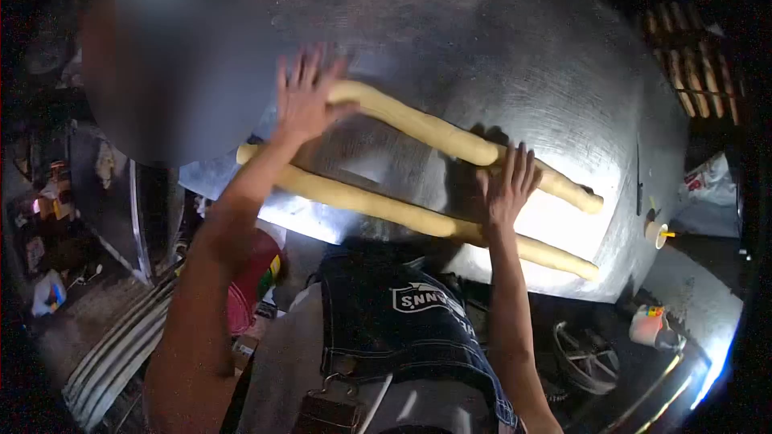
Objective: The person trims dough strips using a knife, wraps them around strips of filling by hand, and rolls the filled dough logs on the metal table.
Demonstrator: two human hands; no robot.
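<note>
Two long ropes of dough lie slantwise on a metal table. On the farther dough rope [426, 130], my left hand [304, 104] rests at its left end, fingers spread and a little blurred. My right hand [508, 187] lies flat across the same rope toward its right part, fingers stretched out. Closer to my body is the second dough rope [362, 199], which passes beneath both my forearms. Neither hand is wrapped around the dough.
The metal table [555, 56] reaches away from me. A small cup [657, 234] with a yellow stick stands at its right edge. Long loaf-like pieces [698, 80] sit on a rack at upper right. A red tub [256, 277] is below the table's left side.
</note>
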